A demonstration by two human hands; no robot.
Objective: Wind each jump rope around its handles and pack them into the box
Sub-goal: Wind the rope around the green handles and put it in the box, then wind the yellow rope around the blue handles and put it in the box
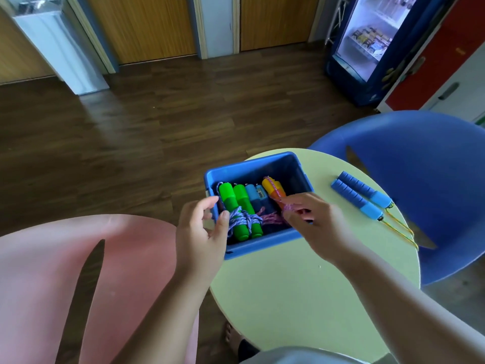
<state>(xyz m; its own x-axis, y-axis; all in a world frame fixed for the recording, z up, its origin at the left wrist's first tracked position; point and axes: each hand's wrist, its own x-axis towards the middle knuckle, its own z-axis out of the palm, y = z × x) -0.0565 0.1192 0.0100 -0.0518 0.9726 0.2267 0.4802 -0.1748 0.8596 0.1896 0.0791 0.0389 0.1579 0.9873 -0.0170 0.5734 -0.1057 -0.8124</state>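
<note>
Both arms bare, reaching fwd & slightly inward from the bottom of view. Left hand [202, 227] sits w/ palm turned toward the right, fingers loosely curled, thumb tip pressed out ahead, index finger apart from it and curled above — a loose half-open pinch. Right hand [312, 219] is back-up, knuckles toward the viewer, fingers folded under & closed around something thin at the fingertips. Right forearm runs long & diagonal from lower right; left forearm comes up from lower centre. Wrists near level, hands close together but apart.
</note>
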